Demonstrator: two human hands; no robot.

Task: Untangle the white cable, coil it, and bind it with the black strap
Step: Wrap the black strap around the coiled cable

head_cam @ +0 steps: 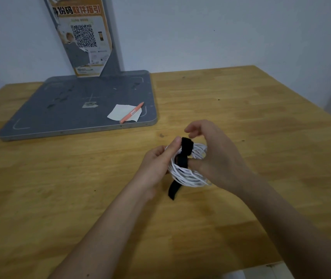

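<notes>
White cable: the white cable [188,174] is wound into a coil and held just above the wooden table [241,109], slightly right of the view's centre.
Black strap: the black strap [183,156] runs over the coil's 11 o'clock side and through its middle; a free tail hangs off the coil at 7 o'clock, toward the table.
Left hand: the left hand [156,166] grips the coil from its 9 o'clock side, thumb pressed on the strap at the top.
Right hand: the right hand [217,158] holds the coil from 3 o'clock, its thumb laid into the coil's middle beside the strap, fingers curled over the far rim and hiding that part of the cable.
Around: at 10 o'clock from the hands, well apart, lies a grey metal base plate [70,109] with an upright post [110,37] carrying a torn poster [82,37] with a QR code.
On the plate: a paper scrap [118,113] near its right corner, with an orange pen [131,112] lying across it.
Behind: a pale wall [221,31] at 12 o'clock.
</notes>
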